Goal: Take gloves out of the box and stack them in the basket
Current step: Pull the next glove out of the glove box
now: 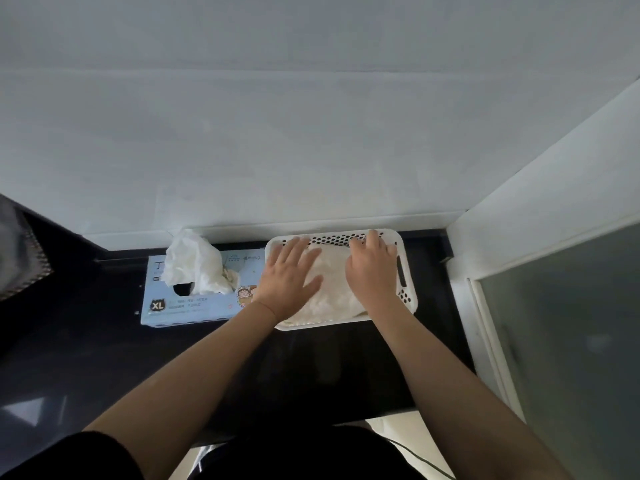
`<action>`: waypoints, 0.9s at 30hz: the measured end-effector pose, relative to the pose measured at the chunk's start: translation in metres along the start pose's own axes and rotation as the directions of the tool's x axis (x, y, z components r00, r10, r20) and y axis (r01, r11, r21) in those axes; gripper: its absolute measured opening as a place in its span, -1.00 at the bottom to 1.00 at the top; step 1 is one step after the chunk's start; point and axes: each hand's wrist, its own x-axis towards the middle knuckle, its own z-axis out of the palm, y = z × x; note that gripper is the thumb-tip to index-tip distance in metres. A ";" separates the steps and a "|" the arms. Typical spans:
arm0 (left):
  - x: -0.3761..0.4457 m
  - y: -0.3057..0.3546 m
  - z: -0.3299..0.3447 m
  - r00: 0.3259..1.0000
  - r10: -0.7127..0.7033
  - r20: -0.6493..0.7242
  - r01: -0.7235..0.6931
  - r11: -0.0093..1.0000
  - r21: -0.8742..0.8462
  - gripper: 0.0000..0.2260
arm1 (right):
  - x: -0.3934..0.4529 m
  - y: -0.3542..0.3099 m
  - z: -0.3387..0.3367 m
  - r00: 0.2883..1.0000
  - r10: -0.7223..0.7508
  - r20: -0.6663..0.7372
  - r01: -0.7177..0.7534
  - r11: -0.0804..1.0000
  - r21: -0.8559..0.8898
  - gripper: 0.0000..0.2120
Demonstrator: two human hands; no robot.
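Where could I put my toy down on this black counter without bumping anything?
The dark counter is bare in front of the blue glove box, toward its near edge. It is crowded at the back: box and white basket sit side by side, with the left hand and right hand on the gloves inside.

Dark countertop (104, 358) lies bare in front of box (194, 289) and basket (408, 296), giving open approach from the near side. Rear passage is blocked by the wall (311, 150); right side is closed by a white panel (519, 237). Box and basket stand just beside each other, a narrow gap between.
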 end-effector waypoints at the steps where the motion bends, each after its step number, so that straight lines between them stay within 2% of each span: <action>1: -0.002 -0.006 -0.008 0.993 -0.017 -0.119 0.015 1.000 -0.022 -0.57 | 0.001 -0.013 -0.003 1.000 -0.001 -0.023 0.003 0.998 0.058 -0.93; 4: -0.016 -0.035 -0.038 0.913 -0.132 -0.387 0.137 0.990 -0.013 -0.88 | -0.004 -0.055 -0.008 0.996 -0.033 -0.080 0.045 0.988 0.151 -0.94; 5: -0.017 -0.041 -0.043 0.892 -0.182 -0.414 0.191 0.981 -0.021 -0.94 | -0.005 -0.060 -0.008 0.996 -0.037 -0.082 0.050 0.986 0.156 -0.94; 6: -0.021 -0.050 -0.050 0.876 -0.234 -0.423 0.245 0.969 -0.028 -0.91 | -0.006 -0.069 -0.008 0.996 -0.037 -0.076 0.049 0.985 0.168 -0.94; 9: -0.045 -0.091 -0.079 0.845 -0.426 -0.323 0.420 0.903 -0.092 -0.82 | -0.013 -0.109 -0.010 0.996 -0.060 -0.059 0.069 0.982 0.173 -0.93; 11: -0.054 -0.113 -0.091 0.796 -0.586 -0.153 0.566 0.809 -0.158 -0.81 | -0.014 -0.130 -0.010 0.997 -0.068 -0.038 0.073 0.984 0.163 -0.93; 13: -0.063 -0.128 -0.097 0.743 -0.669 0.008 0.656 0.727 -0.204 -0.83 | -0.016 -0.144 -0.013 0.997 -0.071 -0.025 0.074 0.988 0.134 -0.94; 15: -0.068 -0.136 -0.098 0.748 -0.662 0.046 0.649 0.715 -0.259 -0.79 | -0.018 -0.153 -0.017 0.997 -0.062 -0.036 0.067 0.988 0.142 -0.93; 18: -0.074 -0.138 -0.109 0.799 -0.602 0.007 0.571 0.754 -0.326 -0.73 | -0.020 -0.163 -0.026 0.998 -0.046 -0.050 0.054 0.982 0.182 -0.92; 21: -0.074 -0.141 -0.126 0.828 -0.554 -0.085 0.486 0.786 -0.383 -0.65 | -0.020 -0.173 -0.033 0.999 -0.015 -0.035 0.022 0.980 0.200 -0.94; 24: -0.073 -0.139 -0.148 0.853 -0.490 -0.180 0.374 0.815 -0.443 -0.70 | -0.018 -0.180 -0.042 0.998 0.002 -0.057 0.011 0.973 0.231 -0.93; 25: -0.073 -0.138 -0.156 0.855 -0.483 -0.187 0.338 0.794 -0.505 -0.74 | -0.016 -0.182 -0.047 0.998 0.007 -0.059 0.008 0.969 0.246 -0.94; 26: -0.072 -0.135 -0.165 0.849 -0.504 -0.159 0.318 0.728 -0.608 -0.76 | -0.013 -0.184 -0.052 0.999 0.020 -0.046 -0.007 0.965 0.264 -0.95; 27: -0.072 -0.134 -0.173 0.839 -0.534 -0.109 0.290 0.607 -0.740 -0.77 | -0.009 -0.186 -0.059 0.999 0.042 -0.018 -0.035 0.958 0.284 -0.95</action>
